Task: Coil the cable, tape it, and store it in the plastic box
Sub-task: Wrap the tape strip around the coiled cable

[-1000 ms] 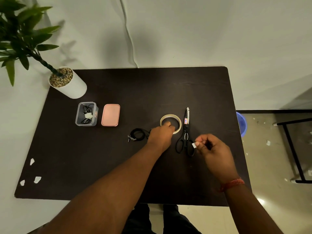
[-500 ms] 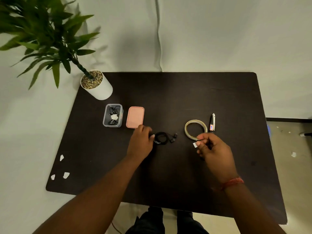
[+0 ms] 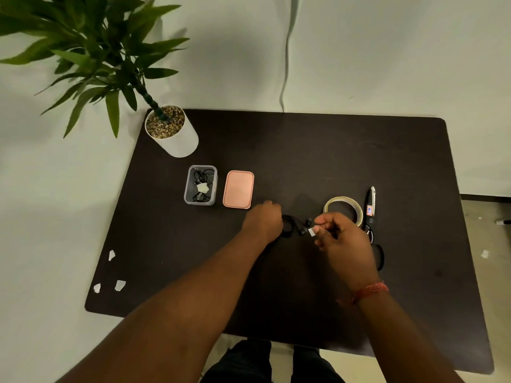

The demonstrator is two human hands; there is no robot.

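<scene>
Since half a second ago the right hand has carried its cut piece of tape, pinched in its grip, up beside the coiled cable. The left hand pins that coil to the dark surface, fingers closed on it. If that hold loosens the loops may spring apart, or the tape could fold on itself; the plastic box waits open, well left.

Black coiled cable on table; clear box open, lid beside.

Bare forearms, red thread band on right wrist.
</scene>
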